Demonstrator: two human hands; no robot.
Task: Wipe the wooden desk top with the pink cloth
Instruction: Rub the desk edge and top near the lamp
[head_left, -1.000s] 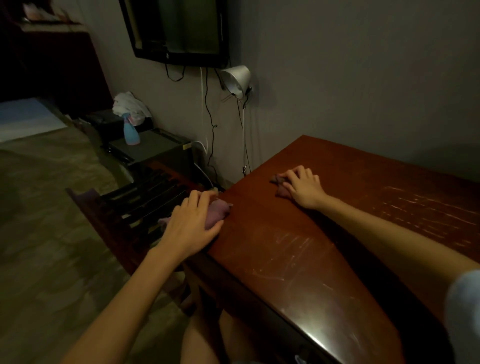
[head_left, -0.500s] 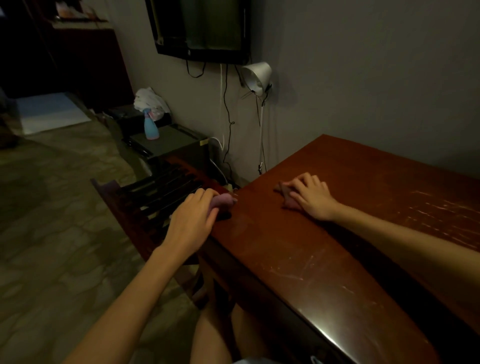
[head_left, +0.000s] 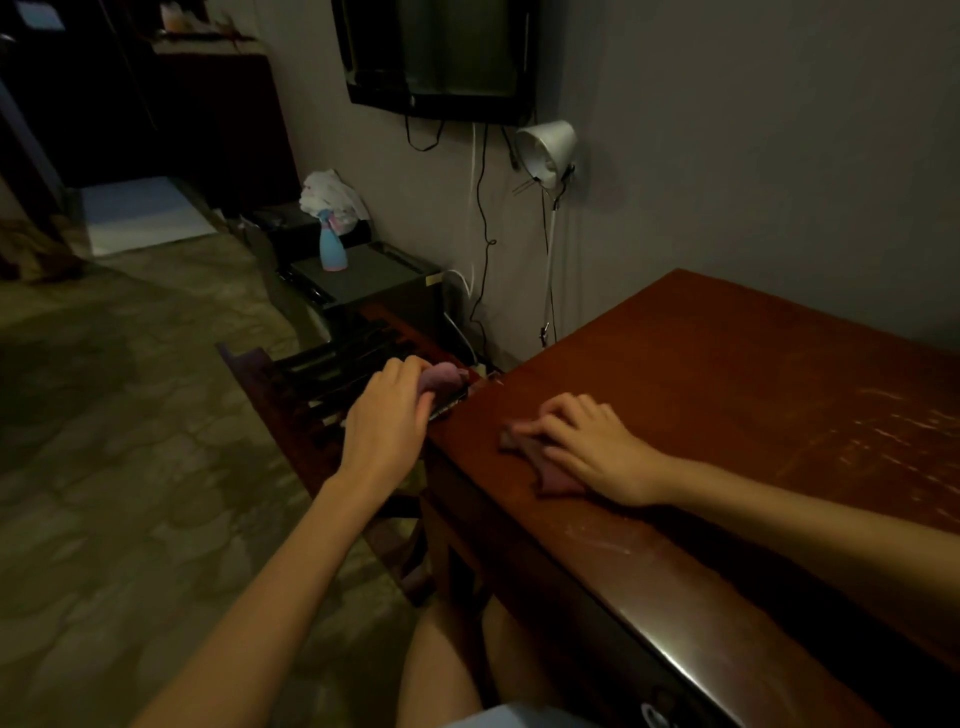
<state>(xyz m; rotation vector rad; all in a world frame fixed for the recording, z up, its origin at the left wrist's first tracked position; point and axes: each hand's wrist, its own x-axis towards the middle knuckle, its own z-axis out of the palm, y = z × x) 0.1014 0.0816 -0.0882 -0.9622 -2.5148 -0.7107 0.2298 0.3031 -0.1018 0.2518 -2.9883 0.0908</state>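
The wooden desk top fills the right side, reddish brown with pale scratches. My right hand lies palm down on a pink cloth and presses it flat on the desk near the left edge. Part of that cloth sticks out past the fingertips. At the desk's far left corner, my left hand grips a second bunched pink cloth just off the edge.
A dark slatted chair stands against the desk's left side. Behind it a blue spray bottle sits on a dark box. A white lamp and cables hang on the wall under a screen. My legs are below the desk's front edge.
My right hand has slid its cloth toward me and the desk's left edge. My left hand stays at the far left corner, gripping its cloth. The view has shifted left.
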